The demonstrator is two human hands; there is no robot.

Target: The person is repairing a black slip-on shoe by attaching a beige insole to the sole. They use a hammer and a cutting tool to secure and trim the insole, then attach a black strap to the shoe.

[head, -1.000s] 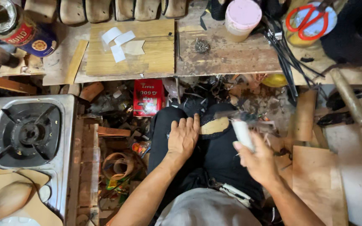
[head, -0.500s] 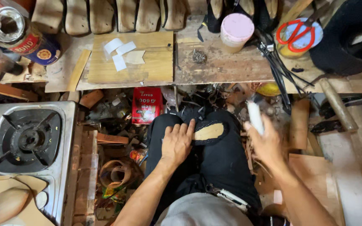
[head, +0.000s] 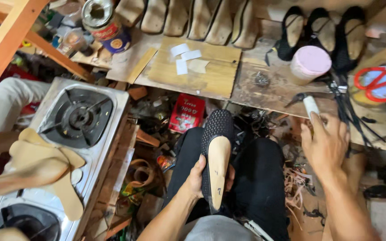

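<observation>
Head view: left hand (head: 200,177) fingers clasp black mesh shoe (head: 217,147); right hand (head: 326,145) fingers grip white tube (head: 311,106)

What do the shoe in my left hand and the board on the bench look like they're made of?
The shoe looks like black perforated mesh fabric, dotted with small holes, with a matte tan insole, possibly leather or board. The board looks like bare, unfinished plywood: pale, with visible grain.

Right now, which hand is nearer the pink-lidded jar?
Right. The right hand sits just below the pink-lidded jar; the left hand is farther, down-left, holding the black shoe.
</observation>
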